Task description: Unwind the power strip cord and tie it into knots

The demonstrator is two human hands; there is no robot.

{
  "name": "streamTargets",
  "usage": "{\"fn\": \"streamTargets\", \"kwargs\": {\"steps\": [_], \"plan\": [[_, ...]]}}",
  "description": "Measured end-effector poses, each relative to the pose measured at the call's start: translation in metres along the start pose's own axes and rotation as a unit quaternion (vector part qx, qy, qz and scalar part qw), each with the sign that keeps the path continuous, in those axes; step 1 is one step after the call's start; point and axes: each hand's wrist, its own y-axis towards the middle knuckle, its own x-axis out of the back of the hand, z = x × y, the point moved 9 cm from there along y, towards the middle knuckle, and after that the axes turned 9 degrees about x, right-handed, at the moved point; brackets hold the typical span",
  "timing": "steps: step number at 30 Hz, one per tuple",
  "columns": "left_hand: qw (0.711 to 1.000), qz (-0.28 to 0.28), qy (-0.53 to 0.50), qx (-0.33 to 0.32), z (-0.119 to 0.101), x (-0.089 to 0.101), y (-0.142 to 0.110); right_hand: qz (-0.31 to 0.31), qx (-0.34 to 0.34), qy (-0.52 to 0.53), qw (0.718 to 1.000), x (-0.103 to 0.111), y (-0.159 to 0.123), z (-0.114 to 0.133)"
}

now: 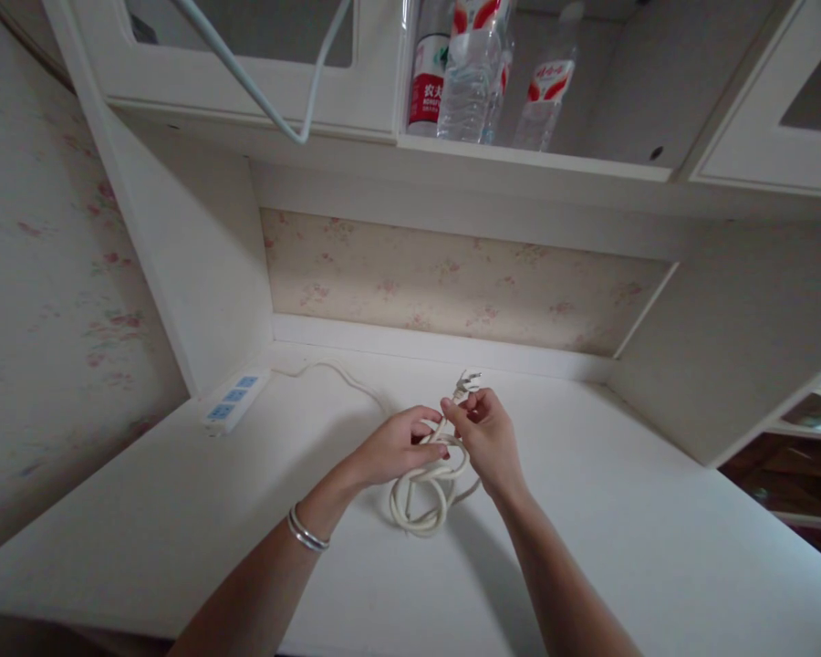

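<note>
A white power cord (417,525) hangs in loose loops between my two hands, above the desk top. My left hand (400,445) is closed around part of the loops, with its thumb on the near side. Just behind the plug (466,385), my right hand (487,433) pinches the cord between thumb and fingers; the prongs point up and to the right. From the loops the cord runs back and left to a white power strip (233,401) with blue socket faces, lying at the desk's left side.
The white desk (588,547) has side panels left and right. Overhead is a shelf (534,157) with several plastic bottles (475,78). A pale blue-white bent rod or tube (246,80) hangs in front of the upper left cabinet door. Floral wallpaper (444,283) covers the back.
</note>
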Motion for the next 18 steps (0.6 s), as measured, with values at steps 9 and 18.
{"fn": "streamTargets", "kwargs": {"steps": [9, 18], "plan": [[0.990, 0.015, -0.142, 0.019, 0.007, 0.000, 0.002, -0.017, -0.063, 0.078, 0.995, 0.003, -0.007, -0.026], [0.965, 0.166, -0.204, -0.004, -0.001, -0.010, -0.013, 0.034, -0.159, 0.158, 0.974, -0.006, -0.016, -0.041]]}}
